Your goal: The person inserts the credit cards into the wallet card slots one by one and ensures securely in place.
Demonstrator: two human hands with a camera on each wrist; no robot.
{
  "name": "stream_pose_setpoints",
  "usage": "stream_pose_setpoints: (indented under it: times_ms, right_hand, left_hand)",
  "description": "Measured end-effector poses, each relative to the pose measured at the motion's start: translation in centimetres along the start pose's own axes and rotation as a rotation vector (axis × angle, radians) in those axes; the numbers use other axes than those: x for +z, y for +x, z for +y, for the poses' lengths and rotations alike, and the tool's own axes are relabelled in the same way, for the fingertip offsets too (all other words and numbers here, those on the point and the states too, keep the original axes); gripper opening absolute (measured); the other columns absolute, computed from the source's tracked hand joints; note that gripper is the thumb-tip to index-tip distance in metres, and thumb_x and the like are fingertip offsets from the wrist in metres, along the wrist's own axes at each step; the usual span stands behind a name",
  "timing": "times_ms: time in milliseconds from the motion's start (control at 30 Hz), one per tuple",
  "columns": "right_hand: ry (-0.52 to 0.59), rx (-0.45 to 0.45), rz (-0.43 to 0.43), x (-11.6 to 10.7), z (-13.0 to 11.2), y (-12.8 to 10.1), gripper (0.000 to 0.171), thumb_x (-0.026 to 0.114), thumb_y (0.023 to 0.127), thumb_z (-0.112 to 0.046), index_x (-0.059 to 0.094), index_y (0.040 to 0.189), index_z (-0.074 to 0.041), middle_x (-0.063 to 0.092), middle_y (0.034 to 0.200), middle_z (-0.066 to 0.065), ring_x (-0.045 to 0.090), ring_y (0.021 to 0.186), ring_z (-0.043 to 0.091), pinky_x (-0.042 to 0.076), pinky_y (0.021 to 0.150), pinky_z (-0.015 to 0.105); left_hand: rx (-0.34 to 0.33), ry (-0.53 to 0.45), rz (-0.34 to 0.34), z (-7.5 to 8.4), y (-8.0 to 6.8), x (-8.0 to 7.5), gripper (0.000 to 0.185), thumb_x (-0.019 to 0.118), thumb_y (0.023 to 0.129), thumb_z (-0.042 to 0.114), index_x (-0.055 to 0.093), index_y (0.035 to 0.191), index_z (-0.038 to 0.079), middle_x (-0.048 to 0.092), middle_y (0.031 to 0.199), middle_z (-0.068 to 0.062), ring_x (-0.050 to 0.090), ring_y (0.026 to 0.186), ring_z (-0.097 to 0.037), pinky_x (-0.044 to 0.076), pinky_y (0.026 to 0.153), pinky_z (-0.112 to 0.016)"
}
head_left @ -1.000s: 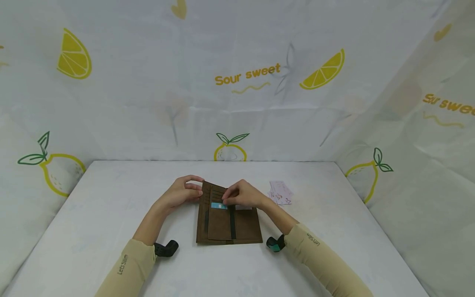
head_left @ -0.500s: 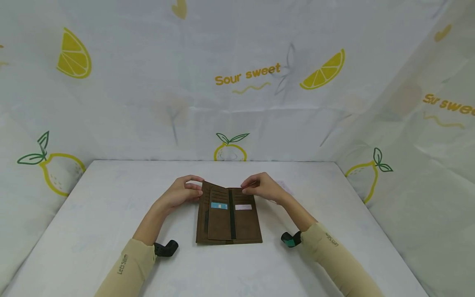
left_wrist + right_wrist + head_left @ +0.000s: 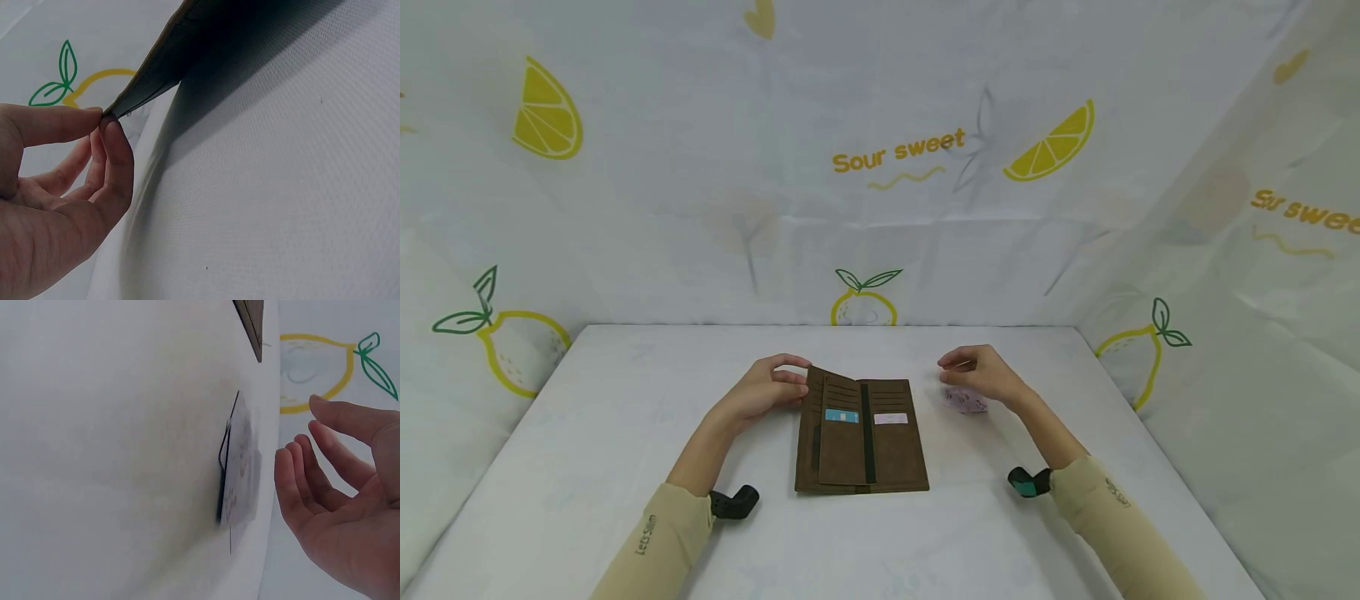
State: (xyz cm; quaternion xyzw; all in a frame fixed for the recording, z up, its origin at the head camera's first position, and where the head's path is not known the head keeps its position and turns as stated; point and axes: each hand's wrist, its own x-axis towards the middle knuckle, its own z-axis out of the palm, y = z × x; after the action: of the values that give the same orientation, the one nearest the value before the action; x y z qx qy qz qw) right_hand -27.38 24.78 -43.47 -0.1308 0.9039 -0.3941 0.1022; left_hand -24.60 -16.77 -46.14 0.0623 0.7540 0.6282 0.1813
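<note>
so the right hand has left the open brown wallet mid-worktop and now hovers, fingers loose and apart, over what looks like a small card stack, while the left hand pinches the wallet's corner.

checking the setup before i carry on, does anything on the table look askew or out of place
Nothing is damaged or spilled. The brown wallet lies open, its left flap lifted off the table where the left hand pinches its edge. The small stack of cards under the open right hand is slightly fanned, not squared.
</note>
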Motion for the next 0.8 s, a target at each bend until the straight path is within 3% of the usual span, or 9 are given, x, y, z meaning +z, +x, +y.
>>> stream_pose_setpoints:
  times_ms: [233, 467, 667, 800]
  right_hand:
    - [-0.08, 0.02, 0.064, -1.5, 2.2, -0.9, 0.041, 0.078, 0.099, -0.016, 0.071, 0.131, 0.008, 0.073, 0.131, 0.029, 0.073, 0.116, 0.041, 0.063, 0.095, 0.042]
    - [-0.201, 0.128, 0.055, -1.5, 3.1, -1.0, 0.058, 0.089, 0.089, -0.023, 0.069, 0.134, 0.008, 0.072, 0.132, 0.027, 0.068, 0.113, 0.037, 0.058, 0.09, 0.039]
    - [-0.238, 0.151, 0.061, -1.3, 3.7, -0.9, 0.068, 0.092, 0.087, -0.028, 0.067, 0.137, 0.01, 0.07, 0.129, 0.027, 0.065, 0.106, 0.032, 0.052, 0.082, 0.034]
    - [-0.238, 0.145, 0.075, -1.2, 3.8, -0.9, 0.067, 0.092, 0.087, -0.029, 0.067, 0.136, 0.01, 0.071, 0.128, 0.027, 0.065, 0.106, 0.033, 0.053, 0.084, 0.036]
  left_hand:
    - [0.003, -0.003, -0.001, 0.0, 0.0, 0.0, 0.048, 0.067, 0.102, 0.004, 0.055, 0.148, 0.001, 0.068, 0.108, -0.004, 0.069, 0.095, -0.015, 0.058, 0.088, -0.028]
    - [-0.006, -0.007, 0.001, -0.1, 0.0, 0.1, 0.047, 0.067, 0.102, 0.003, 0.055, 0.148, 0.0, 0.068, 0.108, -0.005, 0.069, 0.095, -0.014, 0.059, 0.087, -0.028]
    - [-0.006, -0.008, -0.001, -0.1, 0.0, 0.0, 0.048, 0.066, 0.103, 0.003, 0.054, 0.149, 0.001, 0.068, 0.108, -0.004, 0.069, 0.095, -0.014, 0.059, 0.088, -0.027]
    - [-0.003, -0.005, -0.002, -0.1, 0.1, 0.0, 0.048, 0.066, 0.103, 0.004, 0.054, 0.149, 0.001, 0.068, 0.107, -0.003, 0.069, 0.096, -0.014, 0.058, 0.088, -0.027]
